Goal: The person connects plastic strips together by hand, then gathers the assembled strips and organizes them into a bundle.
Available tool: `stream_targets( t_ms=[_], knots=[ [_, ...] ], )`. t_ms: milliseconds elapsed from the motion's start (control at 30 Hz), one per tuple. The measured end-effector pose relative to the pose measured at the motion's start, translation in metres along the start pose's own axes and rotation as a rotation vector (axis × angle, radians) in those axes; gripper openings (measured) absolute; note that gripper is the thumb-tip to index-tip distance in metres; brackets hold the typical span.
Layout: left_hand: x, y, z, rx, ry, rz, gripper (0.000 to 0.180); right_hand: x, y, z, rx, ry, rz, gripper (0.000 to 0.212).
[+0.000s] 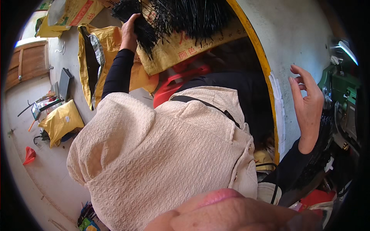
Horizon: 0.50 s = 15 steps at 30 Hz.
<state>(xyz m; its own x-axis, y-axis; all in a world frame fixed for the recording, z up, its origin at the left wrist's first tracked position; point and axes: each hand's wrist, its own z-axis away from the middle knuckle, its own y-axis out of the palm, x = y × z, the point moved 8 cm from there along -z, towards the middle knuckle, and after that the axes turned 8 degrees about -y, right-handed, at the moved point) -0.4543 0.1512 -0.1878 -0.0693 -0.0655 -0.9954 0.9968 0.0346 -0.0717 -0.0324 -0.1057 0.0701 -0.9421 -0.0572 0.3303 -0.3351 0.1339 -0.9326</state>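
My left hand (129, 32) reaches up and away from me and grips a thick bundle of thin black strands (169, 15) that lies on a yellow sack (181, 48). My right hand (307, 102) is raised at the right with its fingers spread and holds nothing. It hovers beside a grey surface (296, 38) edged by a yellow rim (266, 73). My cream quilted top (154, 154) and black sleeves fill the middle of the view.
A red plastic stool (173, 82) stands below the sack. Open yellow bags (92, 57) and a smaller yellow packet (61, 121) lie on the concrete floor at the left, near a small scale (36, 109). A green machine (343, 88) stands at the far right.
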Motion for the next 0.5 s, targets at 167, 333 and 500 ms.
stream_targets(
  t_ms=[167, 333, 500],
  knots=[
    [0.012, -0.016, -0.005, -0.177, -0.302, 0.130, 0.035, -0.008, 0.002, 0.003, 0.009, 0.012, -0.005, 0.022],
    [0.018, 0.006, -0.021, -0.242, -0.191, -0.282, 0.032, -0.004, 0.003, 0.004, -0.001, 0.032, -0.028, 0.023],
    [0.041, 0.041, -0.039, -0.034, -0.162, -0.485, 0.026, -0.011, 0.005, 0.012, 0.015, 0.098, -0.014, 0.022]
  ],
)
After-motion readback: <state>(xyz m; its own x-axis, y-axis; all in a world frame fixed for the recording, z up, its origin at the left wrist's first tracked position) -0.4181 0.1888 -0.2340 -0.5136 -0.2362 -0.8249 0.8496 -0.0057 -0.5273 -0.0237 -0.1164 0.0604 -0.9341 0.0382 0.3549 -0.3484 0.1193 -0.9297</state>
